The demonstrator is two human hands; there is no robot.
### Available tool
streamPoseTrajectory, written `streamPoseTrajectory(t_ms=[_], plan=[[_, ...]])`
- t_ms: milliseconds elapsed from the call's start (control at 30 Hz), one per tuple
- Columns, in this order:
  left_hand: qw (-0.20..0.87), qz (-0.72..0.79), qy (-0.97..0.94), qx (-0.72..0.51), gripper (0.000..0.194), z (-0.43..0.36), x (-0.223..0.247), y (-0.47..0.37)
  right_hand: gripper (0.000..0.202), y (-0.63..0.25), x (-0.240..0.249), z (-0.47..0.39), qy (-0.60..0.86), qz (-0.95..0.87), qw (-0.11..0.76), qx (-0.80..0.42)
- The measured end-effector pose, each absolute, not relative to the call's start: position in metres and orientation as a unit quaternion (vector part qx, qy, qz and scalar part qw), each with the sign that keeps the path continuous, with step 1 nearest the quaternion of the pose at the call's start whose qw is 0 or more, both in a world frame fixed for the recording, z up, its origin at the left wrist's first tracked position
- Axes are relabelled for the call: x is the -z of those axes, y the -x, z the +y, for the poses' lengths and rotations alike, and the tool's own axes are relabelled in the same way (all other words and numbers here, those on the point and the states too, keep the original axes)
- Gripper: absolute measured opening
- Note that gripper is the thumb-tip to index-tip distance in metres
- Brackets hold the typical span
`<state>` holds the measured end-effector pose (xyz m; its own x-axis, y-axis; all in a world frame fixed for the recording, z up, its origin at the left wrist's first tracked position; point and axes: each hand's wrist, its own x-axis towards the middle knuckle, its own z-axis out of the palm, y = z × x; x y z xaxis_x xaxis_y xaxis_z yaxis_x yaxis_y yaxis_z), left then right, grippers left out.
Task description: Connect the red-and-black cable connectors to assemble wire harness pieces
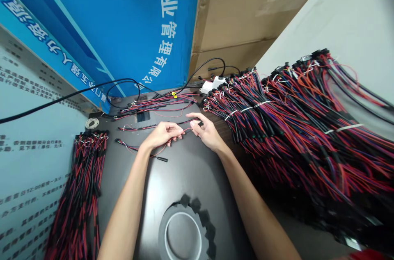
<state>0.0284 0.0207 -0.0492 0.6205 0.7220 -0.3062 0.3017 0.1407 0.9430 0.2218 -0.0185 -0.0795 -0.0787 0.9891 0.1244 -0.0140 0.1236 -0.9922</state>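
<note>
Near the middle of the dark table, my left hand [168, 133] pinches a thin red wire [187, 129] between thumb and fingers. The wire runs across to my right hand [205, 131], whose thumb and index finger close on its other part beside a small black piece. Below my left hand lies a black connector [161, 159] on a thin cable. A cable with a black plug [117, 140] rests to the left, and another dark cable [135, 128] lies just behind the hands.
Large bundles of red, blue and black cables [277, 116] fill the right side. Another bundle [89, 169] lies at left. A grey tape roll [165, 231] sits at the front. Loose wires [154, 105] lie at the back, before a blue panel [132, 26] and cardboard [227, 14].
</note>
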Motion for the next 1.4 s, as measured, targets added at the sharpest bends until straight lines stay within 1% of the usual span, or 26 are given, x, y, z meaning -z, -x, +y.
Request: streamPoseTrajectory(t_ms=[200,300,500,633,800,933,1033,1133,1267,1400], plan=[[0.611,0.408,-0.661,-0.155,0.035,0.019,0.051,-0.029,0.046,-0.218,0.082,-0.018,0.463,-0.517,0.508,-0.511],[0.595,0.420,-0.667,-0.153,0.030,0.019,0.053,-0.030,0.043,-0.216,0.086,-0.018,0.474,-0.528,0.510,-0.486],[0.588,0.438,-0.657,-0.176,0.036,0.019,0.056,-0.035,0.034,-0.215,0.090,-0.019,0.473,-0.570,0.508,-0.440],[0.568,0.434,-0.669,-0.204,0.042,0.021,0.057,-0.039,0.032,-0.213,0.090,-0.021,0.483,-0.583,0.511,-0.406],[0.548,0.449,-0.684,-0.173,0.043,0.020,0.059,-0.039,0.032,-0.211,0.089,-0.021,0.489,-0.565,0.521,-0.412],[0.548,0.427,-0.698,-0.171,0.032,0.020,0.061,-0.038,0.037,-0.213,0.085,-0.022,0.478,-0.536,0.518,-0.465],[0.546,0.423,-0.706,-0.155,0.027,0.018,0.059,-0.040,0.047,-0.214,0.081,-0.022,0.478,-0.495,0.510,-0.517],[0.533,0.444,-0.709,-0.127,0.023,0.013,0.051,-0.044,0.057,-0.214,0.076,-0.021,0.483,-0.459,0.512,-0.543],[0.546,0.465,-0.692,-0.087,0.024,0.009,0.041,-0.044,0.064,-0.212,0.073,-0.021,0.488,-0.436,0.519,-0.550],[0.556,0.437,-0.699,-0.103,0.030,0.008,0.042,-0.038,0.064,-0.209,0.075,-0.021,0.477,-0.432,0.532,-0.550]])
